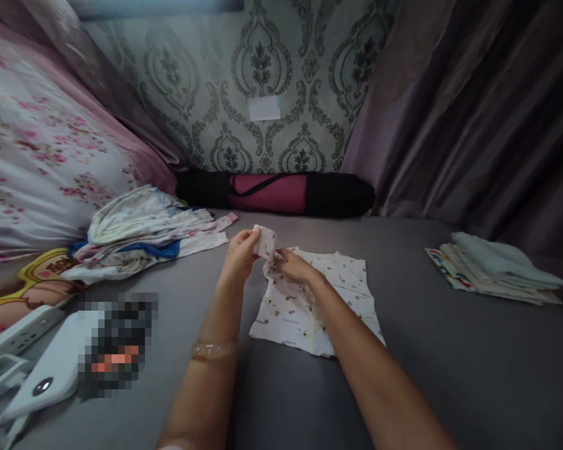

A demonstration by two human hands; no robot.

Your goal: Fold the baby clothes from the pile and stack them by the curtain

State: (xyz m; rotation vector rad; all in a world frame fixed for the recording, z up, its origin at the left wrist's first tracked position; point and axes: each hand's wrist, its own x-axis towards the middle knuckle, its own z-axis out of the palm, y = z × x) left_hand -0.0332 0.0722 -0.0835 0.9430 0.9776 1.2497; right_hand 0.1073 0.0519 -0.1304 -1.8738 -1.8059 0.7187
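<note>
A small white garment with a scattered print lies spread on the grey sheet in front of me. My left hand pinches the end of its left sleeve, which is lifted off the sheet. My right hand is at the same sleeve, nearer the shoulder, with its fingertips closed on the bunched fabric and partly hidden by it. The right part of the garment lies flat, partly behind my right forearm.
A loose pile of clothes lies at the left, above a power strip and a white device. Folded cloths are stacked at the right. A black and pink roll bag lies along the wall.
</note>
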